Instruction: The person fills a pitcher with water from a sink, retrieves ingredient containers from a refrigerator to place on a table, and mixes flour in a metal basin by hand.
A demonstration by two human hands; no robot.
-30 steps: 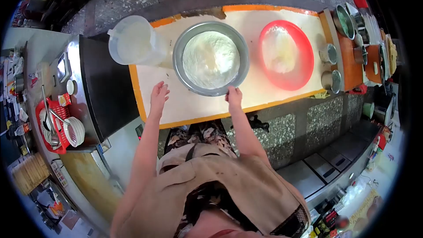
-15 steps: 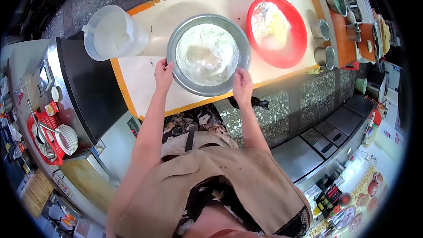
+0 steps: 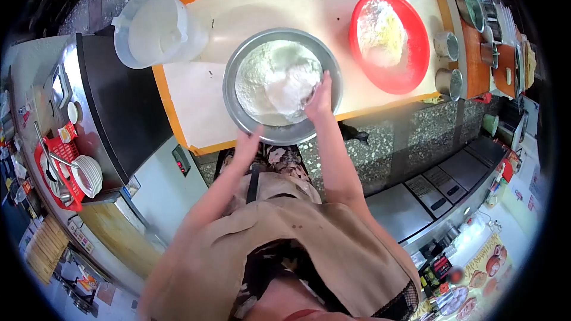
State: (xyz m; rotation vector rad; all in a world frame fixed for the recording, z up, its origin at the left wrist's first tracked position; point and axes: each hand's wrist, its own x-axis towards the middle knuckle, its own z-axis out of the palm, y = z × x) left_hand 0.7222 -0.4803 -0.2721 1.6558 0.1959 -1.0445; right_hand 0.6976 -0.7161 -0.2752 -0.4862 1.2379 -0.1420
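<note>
A metal bowl (image 3: 233, 112) of white flour (image 3: 256, 86) stands near the front edge of the table. Fingers of my right hand (image 3: 320, 100) reach over the bowl's right side, stretched out against a raised heap of the flour; the fingertips are partly hidden. Down at the near-left rim, my left hand (image 3: 247, 144) grips the bowl, its thumb by the edge and its other fingers mostly out of sight. To the right lies a red plastic basin (image 3: 419, 53) containing white flour and a yellowish powder (image 3: 394, 40).
At the table's left end stands a translucent plastic pitcher (image 3: 190, 32). Two metal cups (image 3: 449, 83) sit at the right end, beside a wooden shelf with metal bowls (image 3: 470, 7). A dark counter (image 3: 122, 101) and a red dish basket (image 3: 65, 151) are on the left.
My right hand has gone from the bowl's rim into the flour, which is now heaped up. My left hand has slid along to the near rim. The bowl sits slightly closer to me.
</note>
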